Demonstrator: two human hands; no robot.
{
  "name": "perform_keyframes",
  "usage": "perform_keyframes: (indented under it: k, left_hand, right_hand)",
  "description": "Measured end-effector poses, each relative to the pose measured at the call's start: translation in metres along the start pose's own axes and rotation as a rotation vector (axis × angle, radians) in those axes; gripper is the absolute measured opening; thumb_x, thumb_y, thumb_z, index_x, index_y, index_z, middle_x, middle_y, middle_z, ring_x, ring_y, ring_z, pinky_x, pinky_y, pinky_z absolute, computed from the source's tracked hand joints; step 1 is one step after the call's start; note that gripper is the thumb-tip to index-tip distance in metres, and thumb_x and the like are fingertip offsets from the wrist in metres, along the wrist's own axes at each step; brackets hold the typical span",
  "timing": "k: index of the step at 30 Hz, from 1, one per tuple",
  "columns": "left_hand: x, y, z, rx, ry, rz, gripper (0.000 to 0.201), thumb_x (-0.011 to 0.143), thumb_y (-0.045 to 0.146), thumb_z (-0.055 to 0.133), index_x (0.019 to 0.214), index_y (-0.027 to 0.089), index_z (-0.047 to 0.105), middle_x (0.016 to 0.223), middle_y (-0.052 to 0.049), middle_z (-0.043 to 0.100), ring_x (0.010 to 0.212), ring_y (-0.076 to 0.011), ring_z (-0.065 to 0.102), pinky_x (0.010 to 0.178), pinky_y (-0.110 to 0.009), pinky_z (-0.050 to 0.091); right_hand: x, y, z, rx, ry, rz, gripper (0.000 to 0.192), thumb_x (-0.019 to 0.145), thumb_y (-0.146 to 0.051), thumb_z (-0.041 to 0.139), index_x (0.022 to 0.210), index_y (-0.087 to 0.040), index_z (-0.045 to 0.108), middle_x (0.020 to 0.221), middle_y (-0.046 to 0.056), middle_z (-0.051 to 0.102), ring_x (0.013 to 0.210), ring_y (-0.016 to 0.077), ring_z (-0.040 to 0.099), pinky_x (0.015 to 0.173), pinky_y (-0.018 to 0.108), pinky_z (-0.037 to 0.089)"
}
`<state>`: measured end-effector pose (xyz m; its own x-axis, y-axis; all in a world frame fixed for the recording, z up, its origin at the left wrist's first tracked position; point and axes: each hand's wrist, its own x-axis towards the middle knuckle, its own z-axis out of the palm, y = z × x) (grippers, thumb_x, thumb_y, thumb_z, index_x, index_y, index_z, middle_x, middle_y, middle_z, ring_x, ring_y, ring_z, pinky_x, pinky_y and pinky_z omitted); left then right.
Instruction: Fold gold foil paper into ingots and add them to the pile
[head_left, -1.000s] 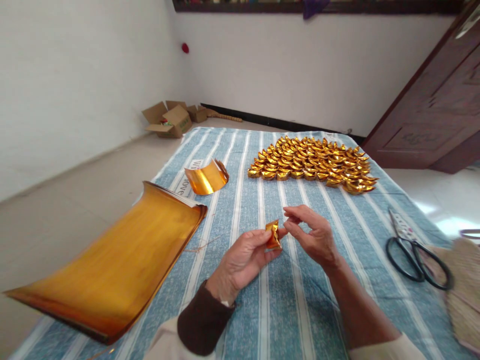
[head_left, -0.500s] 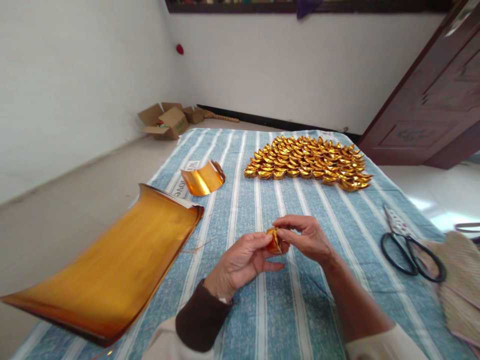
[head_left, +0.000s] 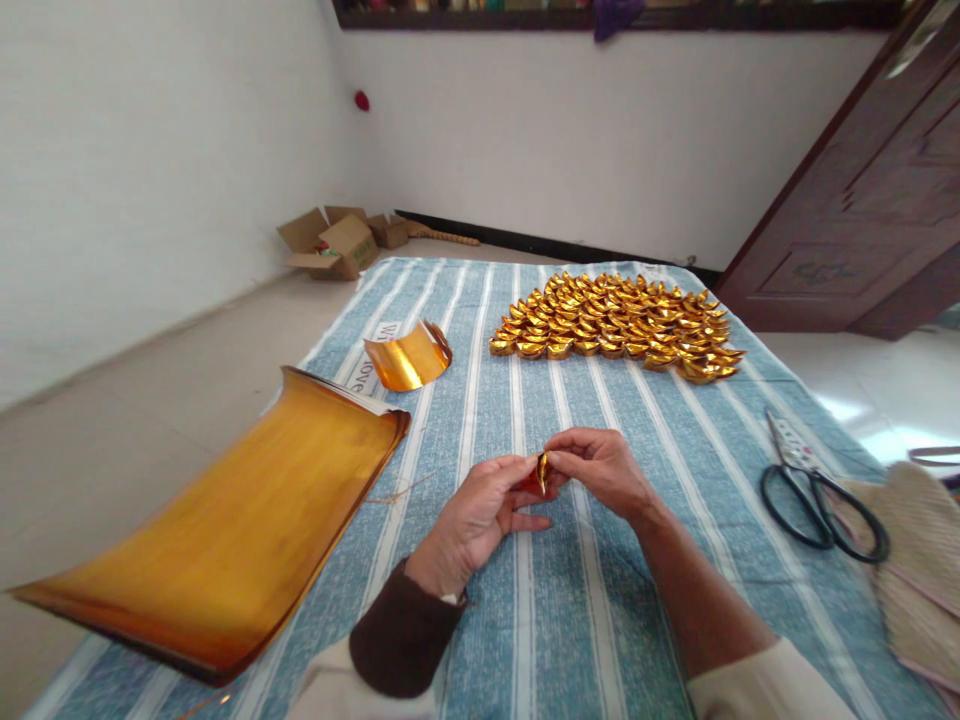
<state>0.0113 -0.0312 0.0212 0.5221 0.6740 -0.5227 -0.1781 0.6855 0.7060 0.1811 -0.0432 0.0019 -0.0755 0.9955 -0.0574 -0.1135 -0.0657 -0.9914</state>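
Note:
Between both hands, above the middle of the striped tablecloth, is a small folded gold foil paper ingot (head_left: pixel 543 474). My left hand (head_left: pixel 484 512) pinches it from the left with thumb and fingers, the lower fingers reaching under it. On its right side my right hand (head_left: pixel 600 470) grips the edge with thumb and forefinger. Fingers hide part of the ingot. Farther back on the table sit several rows of finished gold paper ingots (head_left: pixel 615 315). A short stack of curled gold foil strips (head_left: pixel 407 358) stands to their left.
A large stack of gold foil sheets (head_left: pixel 217 510) lies at the left, overhanging the table edge. Black-handled scissors (head_left: pixel 821 505) rest at the right beside a beige woven cloth (head_left: pixel 919 570). Blue-and-white striped cloth (head_left: pixel 472 400) covers the table. An open cardboard box (head_left: pixel 337 243) is on the floor behind.
The ingot has turned and now looks narrower, its edges pinched closer together. Both hands have shifted slightly left.

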Motion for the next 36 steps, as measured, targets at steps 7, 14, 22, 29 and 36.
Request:
perform_keyframes:
  k: [7, 14, 22, 29, 36]
  left_hand:
    - [-0.002, 0.004, 0.004, 0.192, 0.225, 0.200, 0.022, 0.081, 0.034, 0.067, 0.093, 0.015, 0.064, 0.094, -0.010, 0.071, 0.087, -0.0212, 0.067, 0.063, -0.027, 0.053]
    - [0.004, 0.002, -0.002, 0.432, 0.287, 0.477, 0.030, 0.066, 0.019, 0.077, 0.096, 0.018, 0.072, 0.102, -0.008, 0.072, 0.100, -0.0229, 0.064, 0.086, -0.031, 0.048]
    - [0.019, -0.001, -0.004, 0.697, 0.385, 0.583, 0.014, 0.066, 0.017, 0.072, 0.079, 0.021, 0.077, 0.081, -0.002, 0.073, 0.069, -0.0178, 0.062, 0.074, -0.029, 0.047]
    - [0.024, -0.003, -0.004, 0.728, 0.345, 0.548, 0.011, 0.070, 0.019, 0.069, 0.078, 0.020, 0.076, 0.075, -0.002, 0.073, 0.069, -0.0186, 0.064, 0.068, -0.027, 0.047]
    - [0.033, -0.004, -0.009, 0.659, 0.345, 0.463, 0.013, 0.072, 0.021, 0.065, 0.079, 0.019, 0.076, 0.064, -0.001, 0.070, 0.051, -0.0141, 0.058, 0.051, -0.025, 0.043]
  right_hand:
    - [0.004, -0.001, -0.002, 0.013, 0.115, 0.102, 0.025, 0.068, -0.037, 0.074, 0.073, -0.014, 0.067, 0.057, 0.001, 0.068, 0.046, 0.0114, 0.060, 0.048, 0.023, 0.047]
    - [0.007, -0.003, 0.000, 0.025, 0.282, 0.242, 0.016, 0.064, -0.028, 0.069, 0.067, -0.014, 0.064, 0.051, 0.000, 0.065, 0.040, 0.0089, 0.057, 0.038, 0.018, 0.041]
    - [0.008, -0.002, 0.008, -0.095, 0.356, 0.296, 0.002, 0.067, -0.015, 0.062, 0.066, -0.015, 0.062, 0.049, -0.002, 0.062, 0.036, 0.0078, 0.055, 0.034, 0.015, 0.040]
    - [0.009, 0.002, 0.013, -0.126, 0.343, 0.286, 0.004, 0.067, -0.012, 0.059, 0.067, -0.016, 0.059, 0.049, -0.003, 0.062, 0.035, 0.0083, 0.055, 0.034, 0.016, 0.041]
    - [0.007, 0.004, 0.005, -0.097, 0.225, 0.219, 0.013, 0.064, -0.013, 0.062, 0.077, -0.015, 0.064, 0.053, -0.003, 0.065, 0.043, 0.0099, 0.060, 0.042, 0.018, 0.046]
